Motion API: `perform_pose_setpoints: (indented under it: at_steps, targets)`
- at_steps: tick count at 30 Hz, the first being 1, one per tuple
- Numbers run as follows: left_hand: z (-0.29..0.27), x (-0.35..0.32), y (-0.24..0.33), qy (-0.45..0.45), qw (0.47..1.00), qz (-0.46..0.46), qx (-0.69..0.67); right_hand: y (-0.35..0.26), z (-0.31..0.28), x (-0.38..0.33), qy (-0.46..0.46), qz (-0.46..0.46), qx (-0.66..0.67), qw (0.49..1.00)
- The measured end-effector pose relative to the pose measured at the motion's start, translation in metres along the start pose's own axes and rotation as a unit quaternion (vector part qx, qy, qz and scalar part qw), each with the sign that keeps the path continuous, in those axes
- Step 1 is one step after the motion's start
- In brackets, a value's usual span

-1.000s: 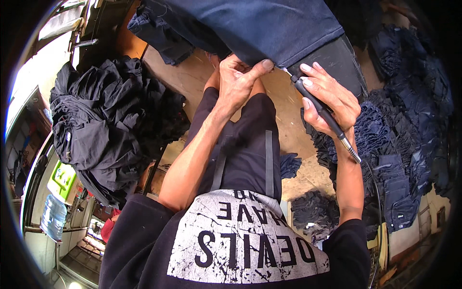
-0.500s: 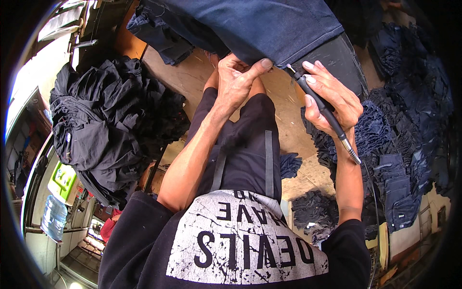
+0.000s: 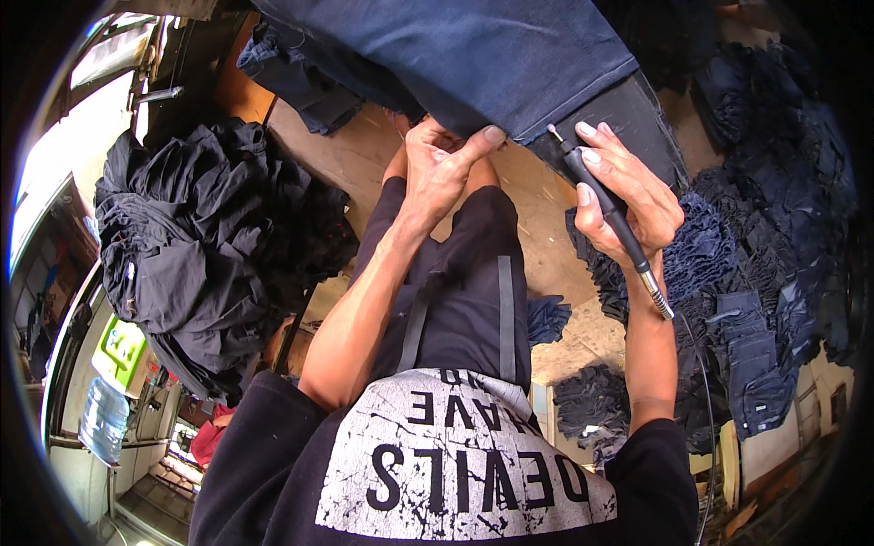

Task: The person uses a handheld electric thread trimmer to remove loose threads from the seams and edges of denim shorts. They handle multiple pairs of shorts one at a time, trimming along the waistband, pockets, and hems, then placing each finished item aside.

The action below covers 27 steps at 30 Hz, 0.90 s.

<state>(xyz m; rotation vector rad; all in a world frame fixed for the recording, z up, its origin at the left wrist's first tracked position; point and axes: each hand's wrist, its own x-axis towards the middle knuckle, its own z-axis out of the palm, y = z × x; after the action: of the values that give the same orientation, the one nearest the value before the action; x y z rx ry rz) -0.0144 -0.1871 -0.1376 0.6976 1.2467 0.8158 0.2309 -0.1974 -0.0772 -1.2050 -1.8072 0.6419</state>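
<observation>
Left hand [image 3: 443, 166] reaches forward, fingers bent, thumb and fingers pinching the lower hem of the blue denim garment [image 3: 473, 55]. Right hand [image 3: 624, 196] is raised beside it, wrapped pen-style around a slim black rotary tool [image 3: 601, 202], its tip angled up to the denim's edge just right of the left thumb. A heap of black clothes [image 3: 200, 246] lies well off left.

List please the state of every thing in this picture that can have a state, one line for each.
Blue denim garment: spread flat, lower edge pinched by the left hand.
Left hand: closed on the garment's edge.
Right hand: closed around the pen-shaped tool.
Pen-shaped tool: tilted, tip at the garment's edge, cable trailing down.
Pile of black garments: heaped, crumpled.
Dark blue garments: stacked at right.
</observation>
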Motion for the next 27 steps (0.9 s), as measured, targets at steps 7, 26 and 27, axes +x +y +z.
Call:
perform_pose_setpoints:
  at_steps: [7, 26, 27]
  targets:
    - [0.0003, 0.0001, -0.0011, -0.003, 1.0, -0.013, -0.022, 0.0028, 0.0017, -0.0002, 0.024, 0.007, -0.008, 1.0]
    - [0.0019, -0.0002, -0.0002, 0.001, 0.999, -0.015, -0.03, 0.0072, -0.0008, -0.0018, 0.073, 0.06, -0.03, 0.995]
    - [0.0021, -0.0002, 0.0001, 0.003, 1.0, -0.018, -0.026, 0.0075, -0.0005, -0.0018, 0.075, 0.059, -0.034, 0.995]
